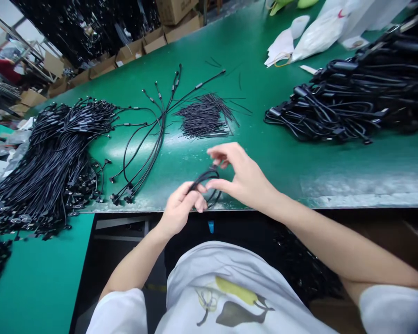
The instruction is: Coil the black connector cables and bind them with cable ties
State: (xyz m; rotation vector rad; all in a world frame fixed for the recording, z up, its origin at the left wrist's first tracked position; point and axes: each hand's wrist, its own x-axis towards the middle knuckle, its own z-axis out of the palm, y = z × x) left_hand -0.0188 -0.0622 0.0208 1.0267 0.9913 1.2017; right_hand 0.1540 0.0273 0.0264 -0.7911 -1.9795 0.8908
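Observation:
A black cable (pixel 206 176), looped into a small coil, is gripped by my left hand (pixel 182 204) over the front edge of the green table. The closed left fingers and thumb hide part of the loop. My right hand (pixel 245 176) is beside the coil's right end, with thumb and fingers apart around it. Whether its fingertips touch the cable I cannot tell, as they are slightly blurred. Just beyond the hands lies a pile of short, thin black ties (pixel 204 118). Several loose black cables (pixel 156 139) with small plugs stretch across the table to the left of that pile.
A large heap of straight black cables (pixel 62 144) covers the table's left end. Coiled, bundled cables (pixel 334 102) are stacked at the right. Behind them are white plastic bags (pixel 316 39). Cardboard boxes (pixel 130 52) line the far edge. Another person (pixel 3 67) is at the far left.

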